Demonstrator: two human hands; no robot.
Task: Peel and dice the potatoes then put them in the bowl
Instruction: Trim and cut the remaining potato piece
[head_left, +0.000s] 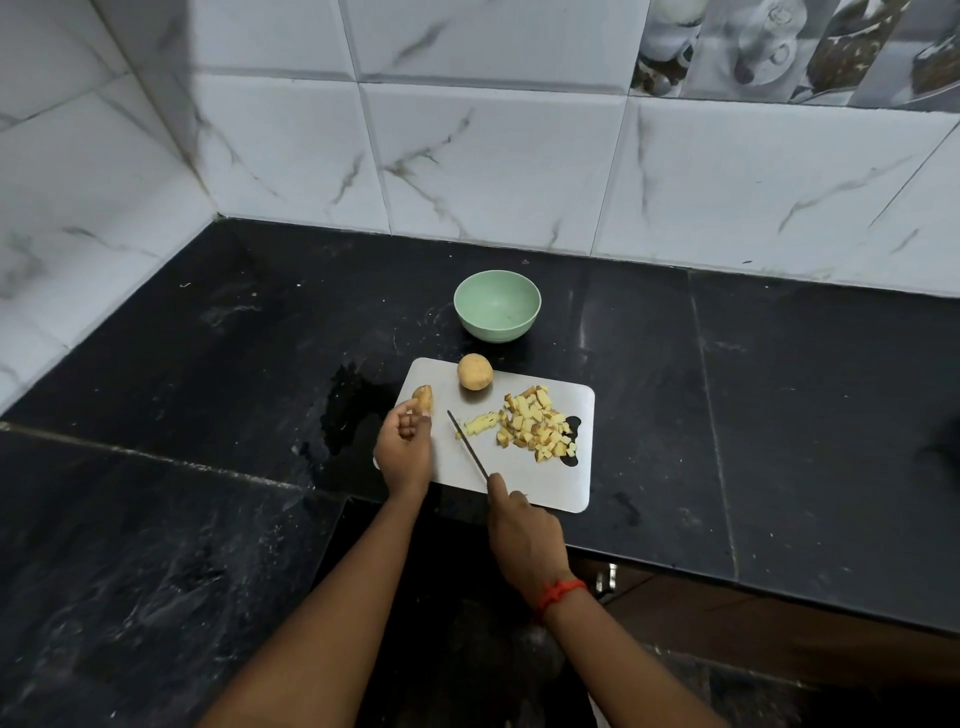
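Right hand (524, 535) grasps slim dark knife (467, 447), tip pointing away-left across white rectangular cutting board (524, 480), between diced yellow potato heap (535, 423) and left hand (402, 447), whose grasp I cannot tell.

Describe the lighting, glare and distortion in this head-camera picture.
Head view: the wide-angle lens bows the tile wall joints and the counter edge; light is soft and even, with a dull sheen on the counter and faint shadow beside the bowl; the cutting board is bright, not blown out; diced potato and knife look sharp.
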